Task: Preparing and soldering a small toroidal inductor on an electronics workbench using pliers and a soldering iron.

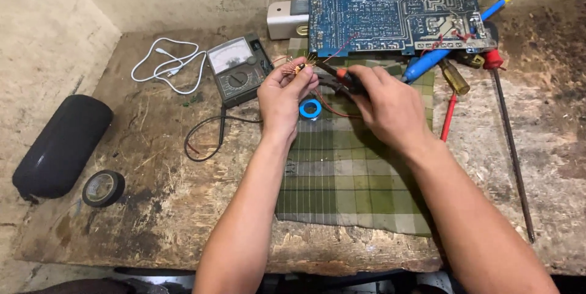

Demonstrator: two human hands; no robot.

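My left hand [282, 96] pinches a small component wound with copper wire [299, 67], its thin leads fanning out. My right hand [387, 108] grips pliers with red and black handles [334, 75], whose jaws point at that component. Both hands hover over a green checked cloth [348, 178]. A blue roll of solder wire [310, 109] lies on the cloth between the hands. Behind them rests a large blue circuit board [390, 16].
An analog multimeter [239, 69] with black leads [204, 138] sits left of the hands, beside a white cable [171, 65]. A black cylindrical case [61, 144] and black tape roll [102, 188] lie far left. Screwdrivers [455, 77], a blue soldering iron [439, 56] and a long rod [513, 147] lie right.
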